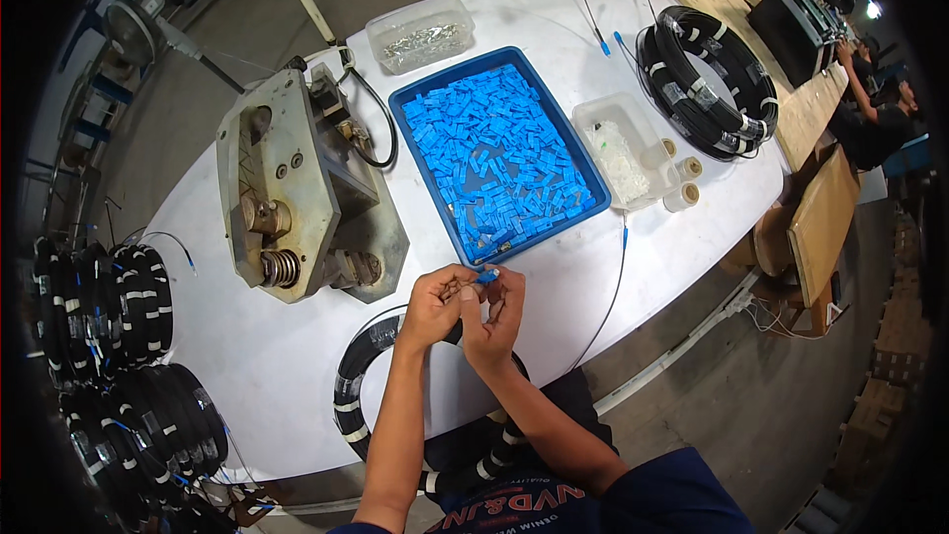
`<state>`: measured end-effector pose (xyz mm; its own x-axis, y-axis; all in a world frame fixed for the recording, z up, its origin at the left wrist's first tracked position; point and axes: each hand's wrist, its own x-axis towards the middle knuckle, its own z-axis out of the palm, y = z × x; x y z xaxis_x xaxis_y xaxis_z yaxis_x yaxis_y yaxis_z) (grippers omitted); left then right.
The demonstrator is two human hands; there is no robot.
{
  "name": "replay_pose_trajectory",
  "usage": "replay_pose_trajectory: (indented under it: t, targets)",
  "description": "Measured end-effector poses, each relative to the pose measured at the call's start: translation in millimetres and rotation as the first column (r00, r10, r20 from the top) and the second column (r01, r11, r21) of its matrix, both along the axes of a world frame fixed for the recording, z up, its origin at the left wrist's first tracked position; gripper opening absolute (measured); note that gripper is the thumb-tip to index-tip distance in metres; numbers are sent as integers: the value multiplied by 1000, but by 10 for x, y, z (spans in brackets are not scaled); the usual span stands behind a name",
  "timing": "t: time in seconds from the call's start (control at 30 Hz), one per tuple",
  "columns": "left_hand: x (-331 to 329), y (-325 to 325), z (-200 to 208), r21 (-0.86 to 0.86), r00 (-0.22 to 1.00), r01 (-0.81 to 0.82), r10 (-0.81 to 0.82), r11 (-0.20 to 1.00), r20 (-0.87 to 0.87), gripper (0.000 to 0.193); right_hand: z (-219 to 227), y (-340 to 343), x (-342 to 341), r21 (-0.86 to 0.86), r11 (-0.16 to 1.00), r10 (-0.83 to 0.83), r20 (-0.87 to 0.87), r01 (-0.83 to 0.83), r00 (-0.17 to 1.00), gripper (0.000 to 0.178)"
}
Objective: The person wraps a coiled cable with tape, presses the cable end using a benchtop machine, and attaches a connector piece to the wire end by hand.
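Both my hands meet at the near edge of the blue tray (442, 221), which holds many small blue plastic connector pieces (494, 129). Between my fingertips is a small blue connector (486, 277). My right hand (492, 321) pinches it from the right. My left hand (435, 307) is closed just left of it, its fingertips close to the connector; what lies inside them is hidden. Under my forearms rests a black cable coil (348, 391) bound with white tape, partly over the table edge. A thin black cable curves from it behind my left wrist.
Left on the white table (613, 287) stands a heavy metal press (306, 188). Clear plastic bins (420, 35) sit behind and right of the tray, near small spools (682, 198). Cable coils (707, 79) lie far right and hang left (143, 425). People (870, 119) work at the far right.
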<state>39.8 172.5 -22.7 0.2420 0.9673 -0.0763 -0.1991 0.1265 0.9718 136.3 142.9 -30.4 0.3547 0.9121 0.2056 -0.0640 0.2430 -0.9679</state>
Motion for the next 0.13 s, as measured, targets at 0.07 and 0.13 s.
replay_pose_trajectory:
  t: [0.07, 0.13]
  targets:
    - [-3, -17, -12, 4, 998, 43, -43, 999, 37, 9, 27, -52, 51, -11, 999, -32, 145, 34, 989, 36]
    - [-18, -8, 3, 17, 984, 165, -164, 986, -68, 12, 90, -149, 111, -64, 998, -17, 171, 28, 985, 43]
